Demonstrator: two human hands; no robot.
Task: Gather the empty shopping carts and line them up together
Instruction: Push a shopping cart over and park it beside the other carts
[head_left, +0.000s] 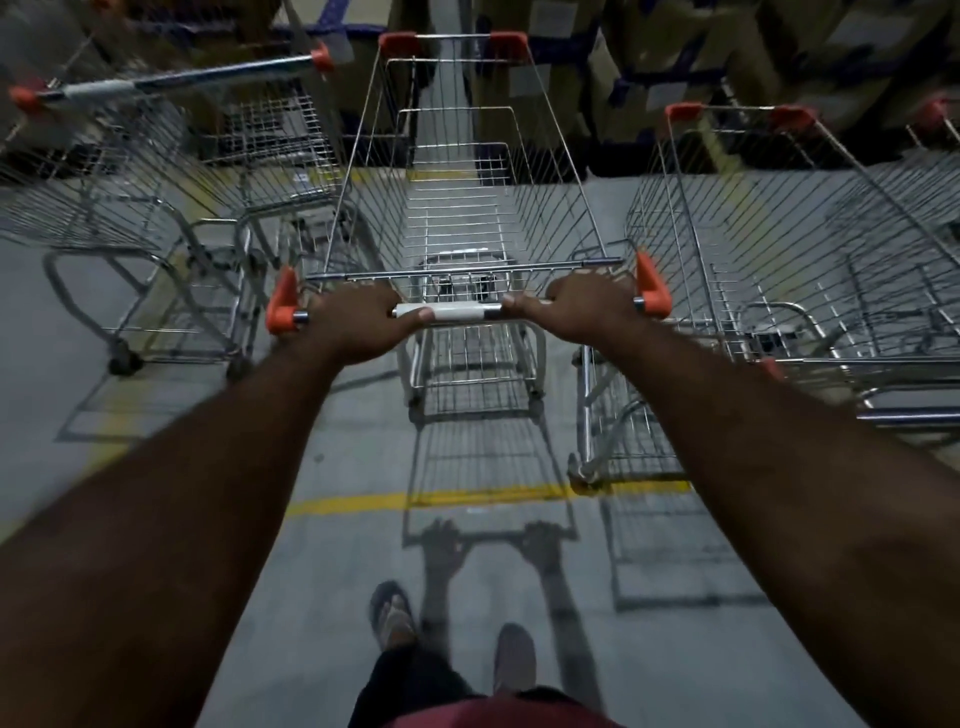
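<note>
gripping the handle bar (447, 312) of the centre cart (467, 208): left hand (358, 325) and right hand (582, 306) both wrapped round it. empty cart just left of l hand (156, 171), another just right of r hand (789, 249). step in hand: moving centre cart into the row. next: steer straight btwn neighbours, level w/ them.

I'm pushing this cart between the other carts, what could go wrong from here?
1. The gap is tight: the middle cart, held by the left hand and right hand, could clip the right cart close beside it.
2. The left cart sits angled, so its basket may snag.
3. Knuckles near the orange handle ends could get pinched.
</note>
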